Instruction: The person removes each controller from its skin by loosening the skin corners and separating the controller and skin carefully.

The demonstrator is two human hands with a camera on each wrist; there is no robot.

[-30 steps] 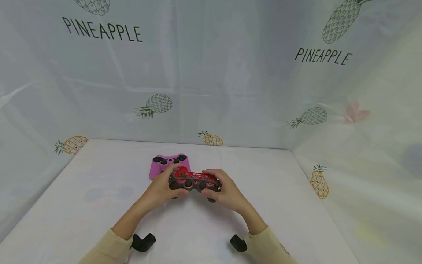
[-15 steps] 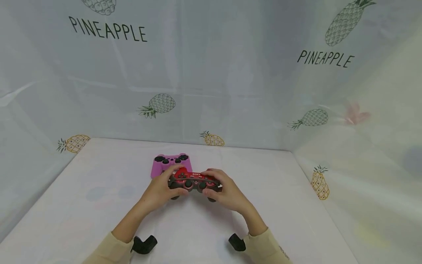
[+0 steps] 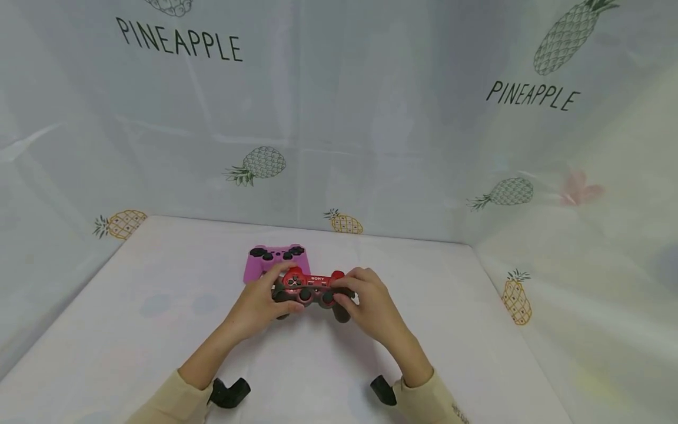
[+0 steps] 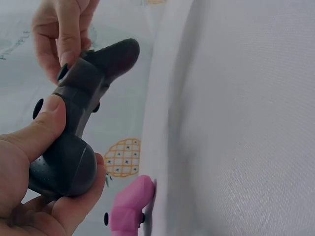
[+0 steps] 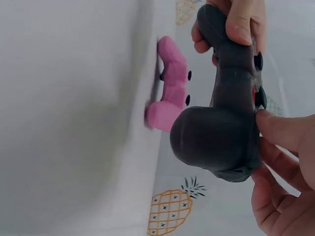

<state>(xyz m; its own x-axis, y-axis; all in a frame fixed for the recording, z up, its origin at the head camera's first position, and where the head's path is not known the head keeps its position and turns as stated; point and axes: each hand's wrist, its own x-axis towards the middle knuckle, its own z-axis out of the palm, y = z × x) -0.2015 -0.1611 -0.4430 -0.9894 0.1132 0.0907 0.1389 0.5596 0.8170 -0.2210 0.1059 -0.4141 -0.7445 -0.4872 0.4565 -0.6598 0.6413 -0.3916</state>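
Observation:
A red Sony game controller [image 3: 319, 281] with a dark, soft-looking cover [image 5: 214, 135] round its body and grips is held above the table in both hands. My left hand [image 3: 256, 309] grips its left end, thumb [image 4: 47, 118] on the front near a stick and fingers behind the grip. At the right end, my right hand [image 3: 371, 303] pinches the cover's edge between thumb and fingers; the cover looks bunched there in the right wrist view. More red shows beside these fingertips. Behind the left hand, a pink controller [image 3: 253, 268] with black sticks and buttons lies on the table.
A white cloth covers the table [image 3: 450, 318]. Behind it and to the sides hang sheets [image 3: 371, 147] printed with pineapples. Black curved pieces [image 3: 230, 393] stick out from both sleeve cuffs.
My right hand has shifted its hold from round the controller's right end to a pinch at the cover's edge, uncovering more red at the upper right. The left hand keeps its grip.

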